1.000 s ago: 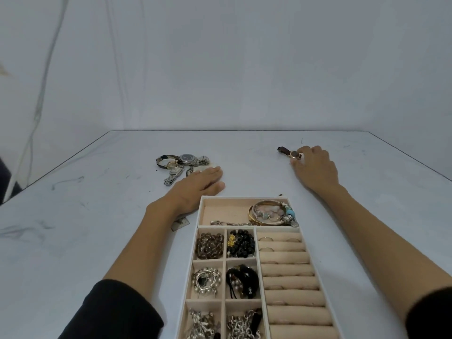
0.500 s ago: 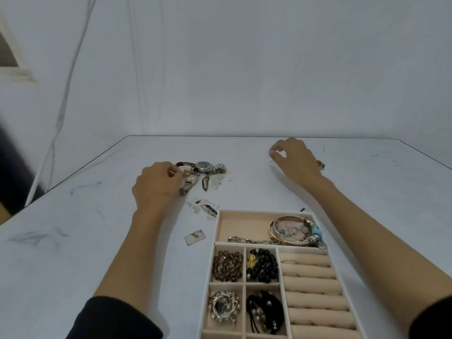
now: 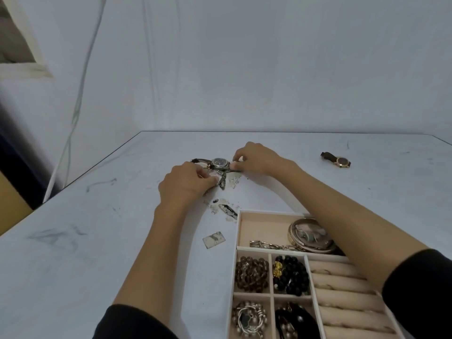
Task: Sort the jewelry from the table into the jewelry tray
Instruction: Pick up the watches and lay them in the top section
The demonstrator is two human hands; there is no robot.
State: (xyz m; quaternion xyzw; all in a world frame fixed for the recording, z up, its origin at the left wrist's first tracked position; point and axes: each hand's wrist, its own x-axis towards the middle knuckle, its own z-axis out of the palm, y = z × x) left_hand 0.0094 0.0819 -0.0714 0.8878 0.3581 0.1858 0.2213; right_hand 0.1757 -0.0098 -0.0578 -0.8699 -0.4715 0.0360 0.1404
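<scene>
A pile of watches (image 3: 221,171) lies on the tabletop (image 3: 117,241) beyond the far left corner of the jewelry tray (image 3: 239,231), apart from it, and both hands are on it. The left hand (image 3: 187,183) comes in from the near side, its fingers (image 3: 215,179) curled down and gripping a metal strap in the pile. The right hand (image 3: 256,159) reaches across from the right, thumb and forefinger pressed together in a pinch on the band just beside the dark-dialled watch (image 3: 220,162) on top of the pile. A brown-strap watch (image 3: 338,160) lies alone well to the right, near the far edge. Between the pile and the tray are small pale scraps (image 3: 228,211), and a flat torn piece (image 3: 214,239) sits just left of the tray. In the tray, the wide far compartment holds gold bangles (image 3: 310,234) at its right end and a chain (image 3: 269,245) along its near wall; behind it sit brown beads (image 3: 252,274) and black beads (image 3: 291,275) in side-by-side cells, with padded ring rolls (image 3: 342,289) to their right. The right forearm crosses above the tray's far right corner.
</scene>
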